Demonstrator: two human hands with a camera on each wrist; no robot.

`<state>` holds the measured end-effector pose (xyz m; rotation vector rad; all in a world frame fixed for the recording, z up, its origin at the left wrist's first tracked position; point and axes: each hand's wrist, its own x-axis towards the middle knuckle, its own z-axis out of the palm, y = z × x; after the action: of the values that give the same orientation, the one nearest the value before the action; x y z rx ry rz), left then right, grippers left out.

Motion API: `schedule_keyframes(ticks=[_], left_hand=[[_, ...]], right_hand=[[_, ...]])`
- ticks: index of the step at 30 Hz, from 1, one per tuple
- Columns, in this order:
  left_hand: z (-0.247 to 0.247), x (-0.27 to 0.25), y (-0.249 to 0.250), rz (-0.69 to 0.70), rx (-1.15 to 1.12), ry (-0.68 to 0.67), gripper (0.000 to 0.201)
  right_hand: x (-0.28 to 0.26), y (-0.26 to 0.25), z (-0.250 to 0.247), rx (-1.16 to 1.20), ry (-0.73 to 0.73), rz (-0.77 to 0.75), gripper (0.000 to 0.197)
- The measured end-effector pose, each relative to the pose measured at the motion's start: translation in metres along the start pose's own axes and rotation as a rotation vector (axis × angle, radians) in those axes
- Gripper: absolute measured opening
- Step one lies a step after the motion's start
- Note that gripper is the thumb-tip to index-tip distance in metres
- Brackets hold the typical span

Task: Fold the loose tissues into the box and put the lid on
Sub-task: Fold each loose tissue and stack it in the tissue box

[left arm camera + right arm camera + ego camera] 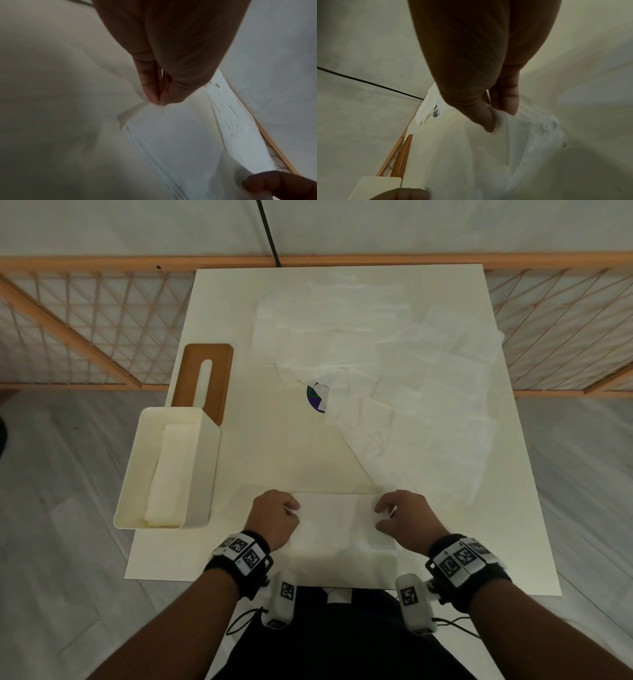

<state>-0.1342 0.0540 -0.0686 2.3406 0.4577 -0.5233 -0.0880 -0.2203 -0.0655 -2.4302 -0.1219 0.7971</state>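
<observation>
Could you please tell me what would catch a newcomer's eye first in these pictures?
Both hands, left hand and right hand, pinch a tissue at the near table edge. Loose tissues sprawl across the far right of the table. An open cream tissue box sits left, its brown slotted lid propped behind.

Staged recording space: white table (239, 460), wooden lattice fence (85, 330).

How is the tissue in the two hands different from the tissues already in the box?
The tissue in the hands lies near the front edge of the table, while the folded tissues lie inside the box. The left hand and right hand pinch the first; nothing touches the stack. The first looks wide, the stack narrow and long. Both are white.
</observation>
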Motion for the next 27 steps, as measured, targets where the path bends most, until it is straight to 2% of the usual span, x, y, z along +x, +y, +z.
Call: schedule_keyframes(ticks=[5,9,12,16,21,24,27], left_hand=[[-0.002,0.002,-0.004,-0.005,0.02,0.011,0.016],[-0.009,0.003,-0.001,0.001,0.016,0.041,0.014],[-0.015,0.0,0.005,0.008,0.01,0.066,0.01],[-0.021,-0.008,0.012,0.025,0.011,0.094,0.007],[-0.026,-0.017,0.017,0.017,-0.024,0.122,0.008],[-0.027,-0.019,0.02,0.011,-0.049,0.123,0.009],[-0.029,-0.019,0.027,0.007,-0.067,0.116,0.007]], right_hand=[[-0.002,0.002,-0.001,-0.012,0.025,-0.001,0.02],[0.011,0.009,-0.019,0.022,0.248,-0.02,0.023],[0.036,0.012,-0.042,-0.068,0.358,0.018,0.032],[0.067,0.016,-0.064,-0.236,0.346,0.05,0.041],[0.081,0.02,-0.069,-0.333,0.305,0.047,0.022],[0.083,0.021,-0.073,-0.283,0.319,0.033,0.023],[0.084,0.021,-0.085,-0.126,0.324,0.061,0.018]])
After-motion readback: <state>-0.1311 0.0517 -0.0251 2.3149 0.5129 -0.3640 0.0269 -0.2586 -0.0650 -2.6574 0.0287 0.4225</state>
